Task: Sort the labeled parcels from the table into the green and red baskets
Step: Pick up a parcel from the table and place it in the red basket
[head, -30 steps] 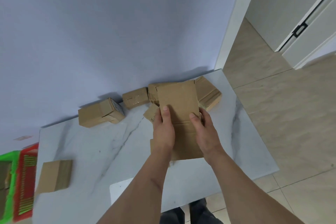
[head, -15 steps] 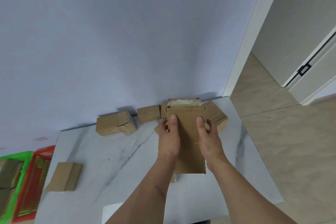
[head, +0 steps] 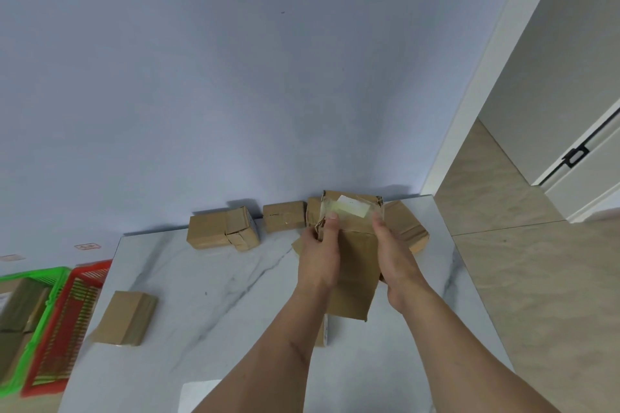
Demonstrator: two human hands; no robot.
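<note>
Left hand (head: 318, 255) and right hand (head: 396, 258) both gripping 1 tall cardboard parcel (head: 352, 265) above marble desk (head: 214, 295), pale label (head: 347, 205) on its top face, green basket (head: 53, 285) and red basket (head: 72, 322) far left

A white marble-veined tabletop (head: 214, 282) is standing against the wall. Several brown cardboard parcels are lying on it: a double box (head: 223, 228) and a small box (head: 283, 216) are sitting along the wall edge, another (head: 407, 226) is resting near the far right corner, and one flat parcel (head: 125, 317) is lying by the left edge.
</note>
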